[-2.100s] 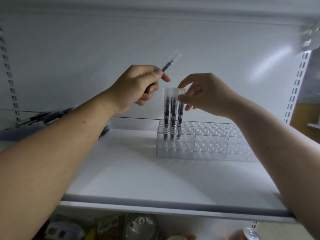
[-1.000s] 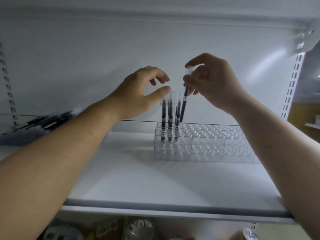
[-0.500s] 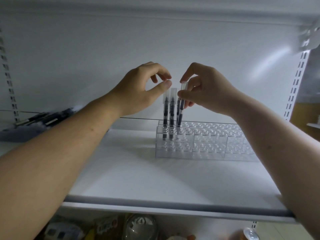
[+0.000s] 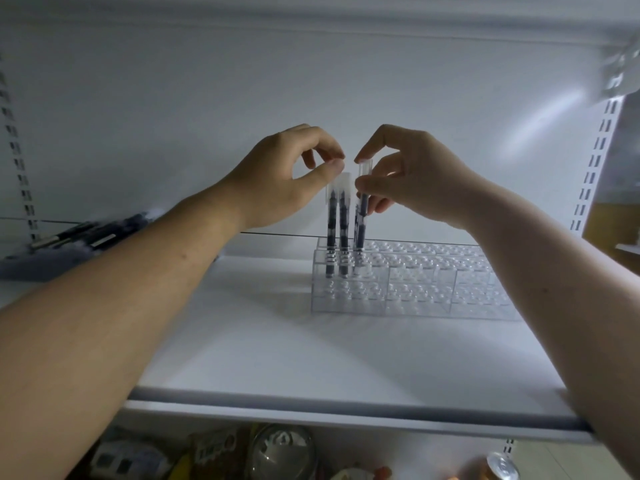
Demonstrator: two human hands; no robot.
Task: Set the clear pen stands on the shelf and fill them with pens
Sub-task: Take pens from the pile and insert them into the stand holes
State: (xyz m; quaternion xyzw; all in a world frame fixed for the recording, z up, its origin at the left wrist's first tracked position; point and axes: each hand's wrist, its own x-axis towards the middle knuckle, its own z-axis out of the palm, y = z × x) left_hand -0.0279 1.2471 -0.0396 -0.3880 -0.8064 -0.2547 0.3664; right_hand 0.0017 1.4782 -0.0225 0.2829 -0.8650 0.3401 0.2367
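Clear tiered stand (image 4: 419, 289) holds upright dark pens (image 4: 343, 230); my right hand (image 4: 415, 174) pinches one translucent cap; my left hand (image 4: 277, 181): grasp indiscernible.

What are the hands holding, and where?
The right hand pinches a pen by its clear cap. The left hand thumb touches neighbouring pens at their caps; a hold cannot be told.

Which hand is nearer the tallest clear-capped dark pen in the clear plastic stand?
Right. The right hand pinches the clear-capped dark pen; the left hand sits just left of it.
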